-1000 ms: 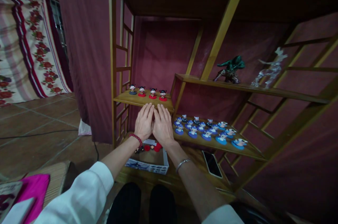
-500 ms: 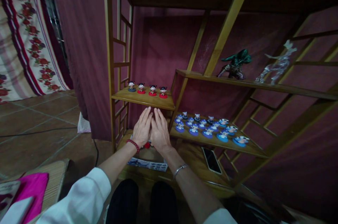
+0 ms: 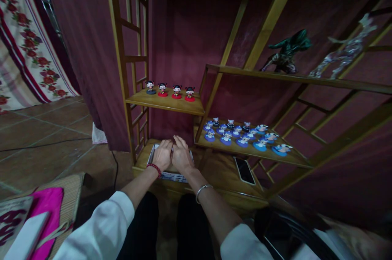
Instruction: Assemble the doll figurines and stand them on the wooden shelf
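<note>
A small open box (image 3: pixel 174 176) with a printed white side stands on the bottom shelf, and both my hands are over it. My left hand (image 3: pixel 163 154), with a red bead bracelet, is closed with the fingers curled down; whatever lies in them is hidden. Beside it my right hand (image 3: pixel 181 155), wearing a silver bangle, has its fingers stretched forward and slightly bent. Most of the box's inside is covered by my hands. Above, several black-haired figurines (image 3: pixel 177 91) on red and dark bases stand in a row on the small left shelf (image 3: pixel 165 104).
Several blue-based figurines (image 3: pixel 226 138) fill the right middle shelf. A phone (image 3: pixel 244 171) lies on the bottom shelf to the right. A green-caped statue (image 3: pixel 288 52) and a clear animal figure (image 3: pixel 346 50) stand higher up. A woven-topped surface (image 3: pixel 73 194) with pink cloth is at left.
Both hands have lowered from in front of the small left shelf to the box. My left fingers have curled from stretched out. The view has shifted too.
</note>
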`<state>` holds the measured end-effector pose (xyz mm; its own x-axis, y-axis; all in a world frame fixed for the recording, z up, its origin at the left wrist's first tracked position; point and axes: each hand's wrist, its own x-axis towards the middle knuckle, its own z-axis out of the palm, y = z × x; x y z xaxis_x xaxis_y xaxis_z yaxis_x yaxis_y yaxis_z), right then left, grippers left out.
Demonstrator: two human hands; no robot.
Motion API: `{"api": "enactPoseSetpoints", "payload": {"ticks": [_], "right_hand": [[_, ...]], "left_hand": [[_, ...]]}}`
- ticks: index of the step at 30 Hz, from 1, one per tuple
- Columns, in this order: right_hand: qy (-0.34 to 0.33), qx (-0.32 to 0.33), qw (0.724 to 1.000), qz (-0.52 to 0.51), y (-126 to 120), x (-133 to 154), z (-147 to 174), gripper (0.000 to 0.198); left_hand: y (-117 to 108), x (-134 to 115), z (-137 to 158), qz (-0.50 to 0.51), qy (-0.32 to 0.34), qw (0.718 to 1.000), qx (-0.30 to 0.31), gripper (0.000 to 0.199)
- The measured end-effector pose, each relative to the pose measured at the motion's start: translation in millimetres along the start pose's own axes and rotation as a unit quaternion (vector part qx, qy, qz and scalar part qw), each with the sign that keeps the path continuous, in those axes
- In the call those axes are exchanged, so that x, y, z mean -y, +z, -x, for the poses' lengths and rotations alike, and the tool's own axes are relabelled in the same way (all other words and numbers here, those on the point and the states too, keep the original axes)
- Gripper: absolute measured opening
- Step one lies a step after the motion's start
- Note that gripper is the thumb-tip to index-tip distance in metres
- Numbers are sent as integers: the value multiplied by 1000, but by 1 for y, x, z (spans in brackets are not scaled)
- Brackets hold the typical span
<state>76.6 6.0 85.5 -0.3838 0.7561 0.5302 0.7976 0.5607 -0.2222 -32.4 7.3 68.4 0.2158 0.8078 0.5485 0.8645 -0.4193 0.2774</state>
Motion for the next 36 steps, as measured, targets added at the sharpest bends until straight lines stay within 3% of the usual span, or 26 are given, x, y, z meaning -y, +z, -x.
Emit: {"api": "enactPoseSetpoints", "payload": {"ticks": [5,10,17,25,36], "right_hand": [[56,93,994,-5,20,-6,10,34],[127,188,974,-21,35,-11,18,29],[188,272,943,-18,50,-19,23,27],[243,293,925,11,80,-40,27,25],[289,310,906,7,94,-65,30,29]], "left_hand": [[16,0,13,-14,-58,992,109,28],[29,-2,21,-52,-109,964,236,33],[40,-1,29,-62,-127,944,299,28],[56,3,33,-69,-159,920,352,33],[75,12,23,-43,-214,888,405,45]]}}
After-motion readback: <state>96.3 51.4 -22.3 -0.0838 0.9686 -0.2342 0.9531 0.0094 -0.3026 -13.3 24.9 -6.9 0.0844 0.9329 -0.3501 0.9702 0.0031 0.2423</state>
